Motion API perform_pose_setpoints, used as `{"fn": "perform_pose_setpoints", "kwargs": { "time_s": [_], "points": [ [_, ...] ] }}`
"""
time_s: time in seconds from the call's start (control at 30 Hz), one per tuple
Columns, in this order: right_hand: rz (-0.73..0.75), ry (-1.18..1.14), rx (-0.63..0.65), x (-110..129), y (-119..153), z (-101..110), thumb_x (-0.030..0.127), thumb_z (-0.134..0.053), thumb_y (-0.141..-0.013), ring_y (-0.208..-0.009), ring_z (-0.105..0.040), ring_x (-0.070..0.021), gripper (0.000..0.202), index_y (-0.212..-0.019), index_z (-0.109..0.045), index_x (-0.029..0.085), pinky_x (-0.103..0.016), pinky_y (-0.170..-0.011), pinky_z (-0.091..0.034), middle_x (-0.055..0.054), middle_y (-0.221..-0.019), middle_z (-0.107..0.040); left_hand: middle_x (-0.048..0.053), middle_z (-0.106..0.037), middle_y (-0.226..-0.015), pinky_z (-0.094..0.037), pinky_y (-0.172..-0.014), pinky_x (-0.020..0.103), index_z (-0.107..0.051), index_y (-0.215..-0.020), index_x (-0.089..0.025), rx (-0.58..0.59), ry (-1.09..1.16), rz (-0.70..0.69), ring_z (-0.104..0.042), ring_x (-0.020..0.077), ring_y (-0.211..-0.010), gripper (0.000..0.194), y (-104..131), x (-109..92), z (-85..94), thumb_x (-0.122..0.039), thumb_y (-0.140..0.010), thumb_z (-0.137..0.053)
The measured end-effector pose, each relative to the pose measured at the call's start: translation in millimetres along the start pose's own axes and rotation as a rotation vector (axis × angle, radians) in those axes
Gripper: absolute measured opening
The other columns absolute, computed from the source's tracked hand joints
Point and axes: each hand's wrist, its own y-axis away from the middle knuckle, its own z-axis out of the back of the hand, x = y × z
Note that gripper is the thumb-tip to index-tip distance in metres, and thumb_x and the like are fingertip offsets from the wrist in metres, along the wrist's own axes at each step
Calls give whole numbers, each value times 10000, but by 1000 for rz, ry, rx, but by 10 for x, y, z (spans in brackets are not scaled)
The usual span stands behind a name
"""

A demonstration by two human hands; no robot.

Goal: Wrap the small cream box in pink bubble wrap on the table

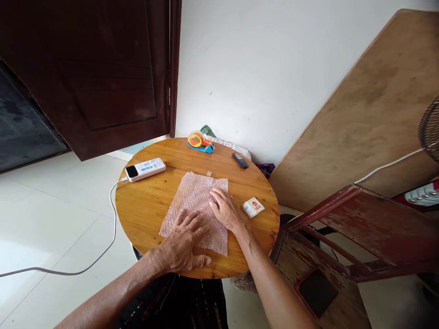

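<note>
Fingers (pixel 195 220) loosely spread: your left hand (pixel 183 241) and right hand (pixel 225 211) laid down, gripping nothing visible.
Bubble wrap (pixel 194 194), frame centre, on worktop (pixel 146 208) beneath both; even palm pressure should best keep it flat.

A pinkish, translucent sheet of bubble wrap (pixel 198 197) lies flat, perhaps doubled over, on the wooden tabletop (pixel 142 208).
</note>
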Motion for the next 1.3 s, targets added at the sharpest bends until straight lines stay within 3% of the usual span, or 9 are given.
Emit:
{"fn": "perform_pose_setpoints", "kwargs": {
  "time_s": [0.17,0.4,0.6,0.77,0.9,0.97,1.07,1.23,1.3],
  "points": [
    [17,-23,-10,-45,-11,-15,211,-457,-916,-1309,-484,-253,391,-1268,-597,116,-426,-1123,-361,-150,-1407,-540,156,-491,-1445,-125,-1174,628,-616,-1276,-217,-4,5,-7,-362,384,-1381,709,-10,-46,123,-739,-808,-509],
    [26,-65,-59,-141,-19,-75,153,-317,-941,-1311,-493,-251,428,-1262,-598,113,-447,-1121,-389,-168,-1398,-540,112,-495,-1445,-215,-1149,627,-665,-1156,-207,-58,-38,82,-365,356,-1371,347,-154,-167,139,-432,-926,-534],
    [77,-100,-143,-163,-9,-143,140,-351,-916,-1273,-530,-254,411,-1230,-613,182,-476,-1100,-425,-123,-1361,-574,72,-493,-1450,-127,-1171,651,-594,-1267,-261,-91,1,-6,-344,334,-1392,435,-104,-117,-81,-473,-887,-589],
    [86,-83,-254,-132,131,185,221,-379,-946,-1241,-552,-237,340,-1147,-654,205,-429,-1087,-432,-108,-1327,-598,93,-484,-1454,-103,-1167,668,-586,-1286,-257,-103,-14,-20,-348,354,-1384,540,-94,-81,-129,-540,-829,-638],
    [-146,49,-340,-354,418,549,361,-550,-868,-1249,-535,-315,437,-1256,-592,165,-493,-1066,-414,-158,-1344,-582,106,-491,-1446,-94,-1165,672,-606,-1260,-251,-124,-23,-21,-351,365,-1379,560,-92,-77,-141,-572,-803,-648],
    [-379,100,-288,-522,559,625,421,-643,-775,-1184,-571,-375,609,-1300,-554,124,-538,-988,-451,-206,-1285,-612,109,-499,-1440,-99,-1167,662,-614,-1248,-246,-129,-18,-23,-355,361,-1378,566,-87,-79,-147,-592,-802,-637],
    [-573,58,-189,-656,669,644,430,-653,-734,-1004,-652,-362,524,-1178,-629,153,-498,-851,-511,-176,-1082,-706,116,-507,-1433,-93,-1167,658,-620,-1242,-238,-134,-14,-20,-358,356,-1378,573,-81,-81,-153,-616,-812,-610],
    [-428,-352,-279,-263,528,696,452,-664,-744,-847,-682,-252,447,-1108,-632,196,-368,-767,-534,-87,-985,-738,123,-507,-1426,-87,-1164,661,-624,-1247,-240,-130,-13,-17,-368,365,-1367,592,-86,-90,-137,-629,-800,-618],
    [-288,-498,-202,-7,395,664,431,-681,-752,-877,-679,-234,424,-1106,-630,203,-342,-784,-530,-72,-1011,-734,126,-508,-1416,-88,-1162,660,-622,-1258,-244,-127,-11,-14,-371,365,-1362,593,-100,-103,-122,-618,-797,-630]
  ]
}}
